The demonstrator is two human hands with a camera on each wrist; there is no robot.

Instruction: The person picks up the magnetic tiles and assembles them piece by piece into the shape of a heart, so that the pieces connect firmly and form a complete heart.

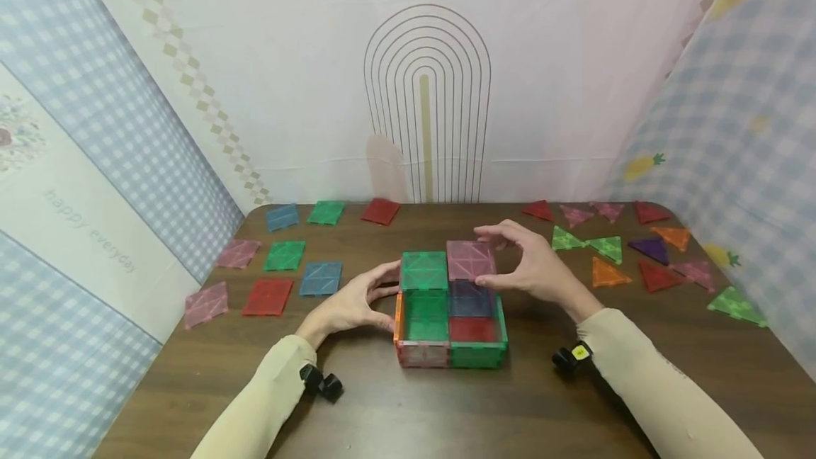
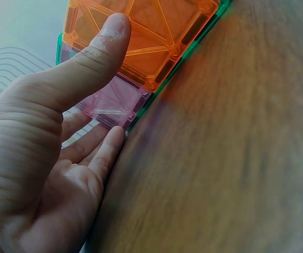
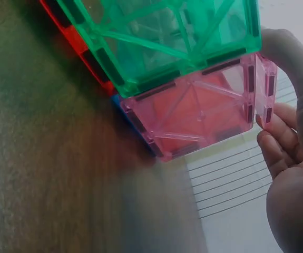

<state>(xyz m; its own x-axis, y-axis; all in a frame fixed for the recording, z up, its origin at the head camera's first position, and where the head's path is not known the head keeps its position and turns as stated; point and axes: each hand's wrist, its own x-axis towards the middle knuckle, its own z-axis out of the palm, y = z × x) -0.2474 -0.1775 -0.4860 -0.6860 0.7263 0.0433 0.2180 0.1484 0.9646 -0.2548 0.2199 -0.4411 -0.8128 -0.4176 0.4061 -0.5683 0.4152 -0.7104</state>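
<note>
A low box of see-through magnetic tiles (image 1: 426, 355) stands mid-table, partly roofed at the back. My left hand (image 1: 347, 303) rests along its left side. The thumb touches an orange wall tile (image 2: 146, 37), and fairly straight fingers reach a pink wall tile (image 2: 114, 100) farther back. At the rear right, my right hand (image 1: 532, 264) pinches a pink square tile (image 1: 470, 261) between thumb and fingers at the top of the box. Beside that tile lies a green square tile (image 1: 423, 271). Green and red base tiles (image 1: 472, 329) show through the front opening.
Several loose square tiles (image 1: 268, 297) in pink, red, green and blue lie to the left and along the back. Several triangle tiles (image 1: 610, 273) are scattered on the right. A patterned cloth (image 1: 306, 91) hangs behind the brown table (image 1: 408, 416).
</note>
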